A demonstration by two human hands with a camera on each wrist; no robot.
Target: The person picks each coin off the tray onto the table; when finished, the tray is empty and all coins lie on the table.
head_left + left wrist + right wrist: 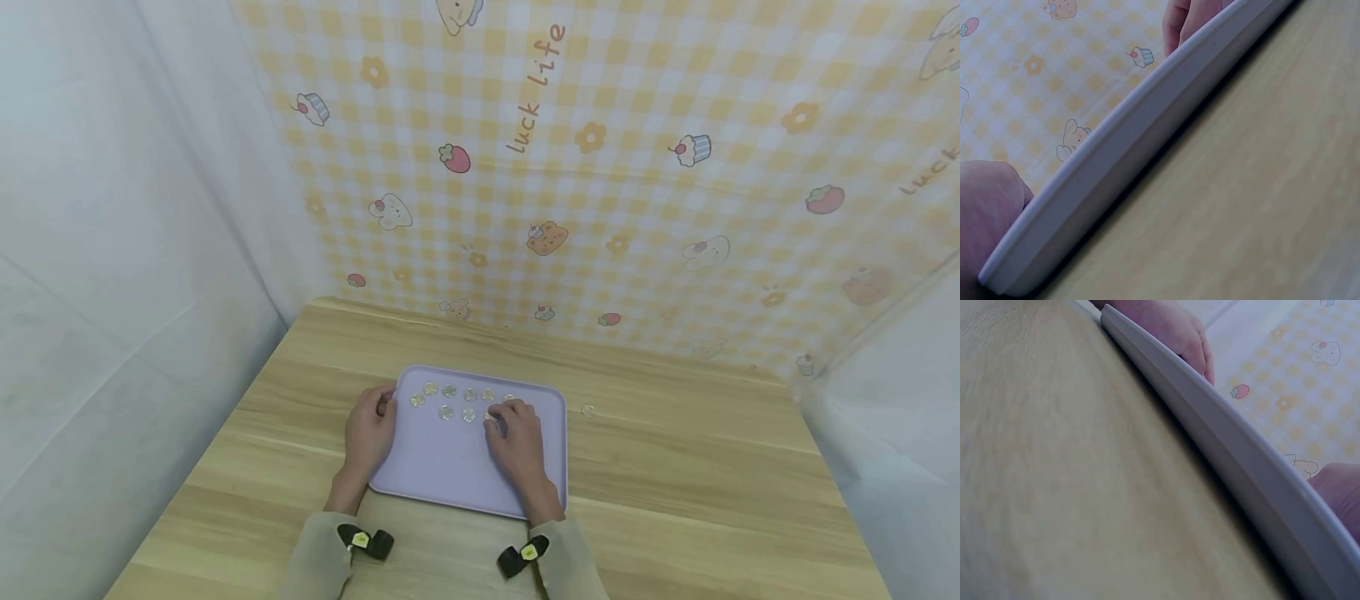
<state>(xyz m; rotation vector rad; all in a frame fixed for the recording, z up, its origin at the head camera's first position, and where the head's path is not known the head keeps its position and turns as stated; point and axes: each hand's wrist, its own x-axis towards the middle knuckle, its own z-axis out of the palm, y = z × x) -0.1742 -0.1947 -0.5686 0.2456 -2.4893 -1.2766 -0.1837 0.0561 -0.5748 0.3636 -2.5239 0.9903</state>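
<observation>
A lavender tray (450, 467) lies on the wooden table, holding several shiny round coins (468, 414) in two uneven rows toward its far side. My left hand (370, 429) grips the tray's left rim, thumb on the inner side and fingers bent at the edge. Over the right part of the tray, my right hand (517, 442) pinches a coin (490, 416) at the end of the nearer row, between thumb and fingertips. Its fingers partly cover another coin (509, 398) behind. Both wrist views show mostly the tray's outer wall (1116, 150), which hides the coins.
One more round coin (588, 411) lies on the table (690, 483) just right of the tray. A yellow checked cloth (600, 192) hangs behind the table, and a white curtain (135, 250) closes off the left side.
</observation>
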